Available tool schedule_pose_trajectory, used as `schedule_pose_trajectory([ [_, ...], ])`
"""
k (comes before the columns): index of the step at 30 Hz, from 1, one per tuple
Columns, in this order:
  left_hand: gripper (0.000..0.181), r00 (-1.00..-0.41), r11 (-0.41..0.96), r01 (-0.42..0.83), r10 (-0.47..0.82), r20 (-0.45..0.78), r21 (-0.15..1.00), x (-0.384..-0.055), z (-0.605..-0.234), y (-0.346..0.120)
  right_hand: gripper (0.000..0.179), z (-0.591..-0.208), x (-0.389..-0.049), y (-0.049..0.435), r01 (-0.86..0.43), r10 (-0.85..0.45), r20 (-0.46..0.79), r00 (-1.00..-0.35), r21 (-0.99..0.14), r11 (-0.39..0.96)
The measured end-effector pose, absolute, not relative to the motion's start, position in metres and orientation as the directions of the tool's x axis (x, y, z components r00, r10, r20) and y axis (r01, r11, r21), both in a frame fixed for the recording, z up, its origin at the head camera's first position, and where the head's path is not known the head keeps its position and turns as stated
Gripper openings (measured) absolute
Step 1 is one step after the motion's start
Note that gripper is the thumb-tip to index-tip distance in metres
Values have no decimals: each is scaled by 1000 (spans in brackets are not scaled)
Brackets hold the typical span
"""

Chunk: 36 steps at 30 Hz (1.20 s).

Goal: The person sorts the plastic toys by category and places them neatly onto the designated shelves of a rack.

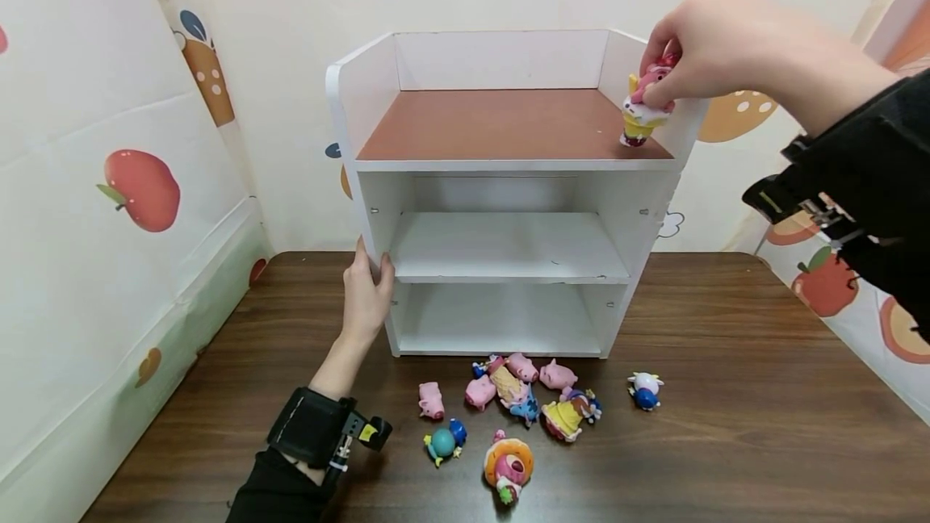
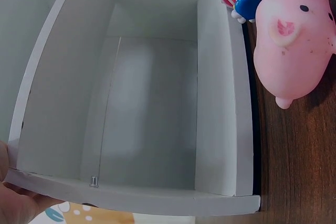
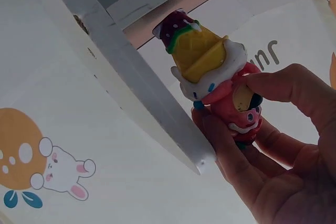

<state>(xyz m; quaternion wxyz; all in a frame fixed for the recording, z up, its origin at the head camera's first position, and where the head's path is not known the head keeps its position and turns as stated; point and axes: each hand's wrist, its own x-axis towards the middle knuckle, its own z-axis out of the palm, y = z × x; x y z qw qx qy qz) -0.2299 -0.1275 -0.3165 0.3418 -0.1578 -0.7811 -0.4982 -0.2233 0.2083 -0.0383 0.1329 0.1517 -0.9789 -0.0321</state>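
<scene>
My right hand (image 1: pixel 715 43) pinches a pink toy figurine with a yellow and white ice-cream-cone lower part (image 1: pixel 643 111) by its upper body. In the head view the figurine is upright, its dark base low over the right end of the brown top board (image 1: pixel 501 127) of a small white shelf (image 1: pixel 508 278). Seen from the right wrist, thumb and fingers wrap the pink part of the figurine (image 3: pixel 210 72) beside the shelf's side panel (image 3: pixel 126 72). My left hand (image 1: pixel 366 293) holds the front edge of the shelf's left side panel, thumb on one side, fingers partly hidden behind it.
On the wooden table (image 1: pixel 726 442), before the shelf, lies a cluster of small figurines, several of them pink pigs (image 1: pixel 558 375). A figurine with an orange ring (image 1: pixel 508 470) lies nearest. A teal and blue one (image 1: pixel 445 441) is left, a white and blue one (image 1: pixel 645 391) right.
</scene>
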Motion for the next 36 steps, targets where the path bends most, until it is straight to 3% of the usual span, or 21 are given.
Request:
schedule_pose_trajectory([
  [22,39,-713,456,591,-90,696,665,-230,-317,-128,31,-32,-232,200,-261,-269,104,-958,80,962],
  [36,39,-710,463,588,-99,698,664,-232,-315,-129,44,-30,-235,206,-225,-229,145,-963,43,973],
])
